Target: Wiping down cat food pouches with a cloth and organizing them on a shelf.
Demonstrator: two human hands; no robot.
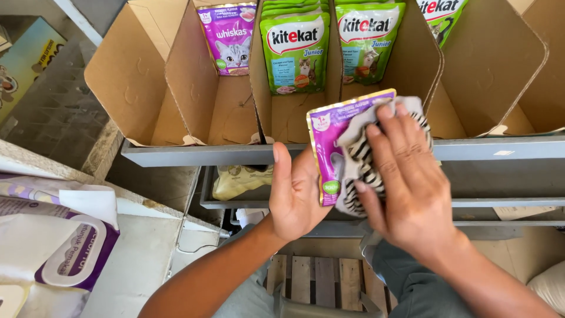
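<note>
Head view looks down on a grey shelf (212,154) lined with open cardboard trays (135,76). Left hand (297,194) holds a purple pouch (329,147) upright by its lower left edge, thumb raised along the side, so its grip is closed on the pouch. Right hand (406,182) presses a black-and-white striped cloth (359,159) flat against the pouch's front, fingers spread over it; its grip rests on the cloth rather than clenching it. The pouch sits just in front of the shelf edge, below the trays.

Behind, one purple pouch with a grey cat picture (229,38) stands at the back of a tray on the left. Next to it, a row of green pouches (296,50) with a red oval label fills the middle tray, and more green pouches (368,38) stand in the tray to its right. A beige bag (238,179) lies on the shelf beneath. At lower left lies a white and purple package (65,247). Wooden slats (312,280) show below the hands.
</note>
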